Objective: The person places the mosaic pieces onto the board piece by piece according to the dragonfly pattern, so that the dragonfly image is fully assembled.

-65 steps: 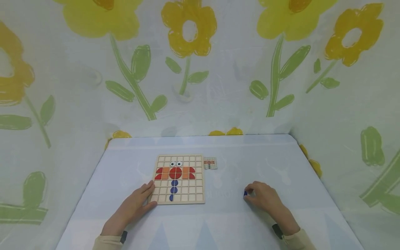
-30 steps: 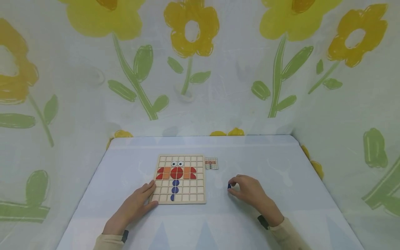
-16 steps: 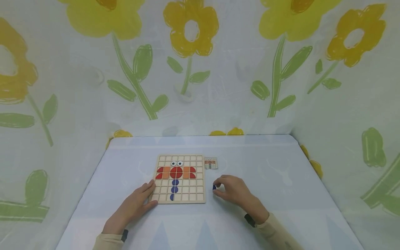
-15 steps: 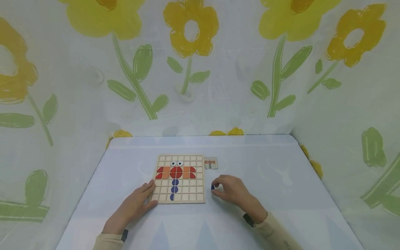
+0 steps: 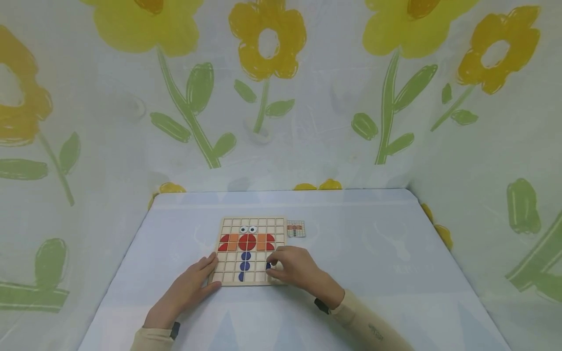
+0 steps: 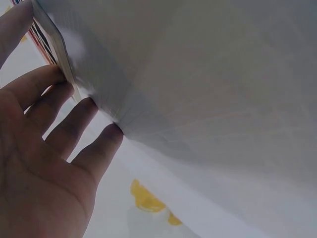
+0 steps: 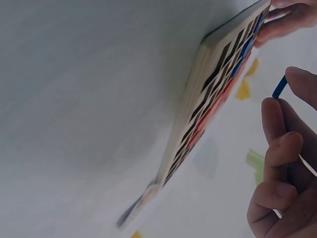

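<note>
A wooden grid board [image 5: 260, 277] lies on the table in the head view. On it red, orange and blue tiles and two eye tiles form a winged figure. The blue tail runs down to a single blue half-circle tile [image 5: 241, 277] in the lowest row. My left hand [image 5: 189, 290] rests with extended fingers against the board's left edge. Over the board's right part, my right hand [image 5: 296, 267] pinches a small blue tile [image 5: 268, 266] between thumb and index finger. In the right wrist view this thin blue tile [image 7: 280, 87] is seen edge-on, apart from the board.
A small picture card [image 5: 296, 229] showing a similar figure lies by the board's upper right edge. The pale table [image 5: 373, 214] extends on both sides of the board. A flower-printed curtain [image 5: 316, 122] stands behind the table and along its sides.
My right hand has moved left with the pinched blue tile, from the table right of the board to above its right columns. My left hand stays at the board's edge.
</note>
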Tool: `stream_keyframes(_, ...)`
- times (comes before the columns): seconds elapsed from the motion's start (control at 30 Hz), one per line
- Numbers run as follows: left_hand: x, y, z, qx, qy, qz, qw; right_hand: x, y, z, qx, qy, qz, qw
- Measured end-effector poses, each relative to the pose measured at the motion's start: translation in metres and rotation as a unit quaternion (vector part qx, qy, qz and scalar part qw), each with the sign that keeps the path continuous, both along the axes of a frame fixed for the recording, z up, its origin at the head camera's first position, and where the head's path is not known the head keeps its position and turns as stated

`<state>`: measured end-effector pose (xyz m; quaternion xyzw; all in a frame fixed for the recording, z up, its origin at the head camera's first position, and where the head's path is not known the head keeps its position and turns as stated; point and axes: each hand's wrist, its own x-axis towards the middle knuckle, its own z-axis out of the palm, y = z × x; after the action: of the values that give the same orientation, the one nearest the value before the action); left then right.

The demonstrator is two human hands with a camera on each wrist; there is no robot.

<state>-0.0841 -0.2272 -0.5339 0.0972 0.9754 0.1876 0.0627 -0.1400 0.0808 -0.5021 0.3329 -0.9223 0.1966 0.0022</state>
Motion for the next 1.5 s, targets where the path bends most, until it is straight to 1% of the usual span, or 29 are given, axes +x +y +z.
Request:
stream_keyframes(0.23,0.0,-0.001,-0.002,0.003,-0.002,0.0,1.0,-0.003,-0.028,-0.001,0.012,-0.005,0.025,0.9996)
stream_keyframes(0.4,0.0,-0.001,-0.002,0.003,-0.003,0.0,1.0,-0.001,-0.044,-0.003,0.018,-0.002,0.045,0.9988)
stream_keyframes(0.63,0.001,-0.001,0.0,0.013,0.002,-0.007,0.9999,0.002,-0.061,-0.011,0.064,0.0,0.046,0.9969)
stream_keyframes(0.77,0.001,-0.001,-0.001,0.014,0.006,-0.012,0.9998,0.003,-0.064,-0.015,0.079,0.004,0.044,0.9959)
stream_keyframes(1.03,0.001,-0.001,-0.001,0.014,0.007,-0.012,0.9998,0.001,-0.065,-0.019,0.079,0.003,0.042,0.996)
stream_keyframes(1.23,0.001,0.0,0.001,0.014,0.009,-0.01,0.9998,0.0,-0.066,-0.018,0.072,-0.007,0.036,0.9967)
stream_keyframes(1.33,0.0,0.0,0.001,0.013,0.005,-0.007,0.9999,0.0,-0.066,-0.018,0.075,-0.016,0.036,0.9964)
stream_keyframes(1.5,0.0,-0.001,0.0,0.018,0.001,-0.006,0.9998,-0.002,-0.068,-0.019,0.077,-0.012,0.041,0.9961)
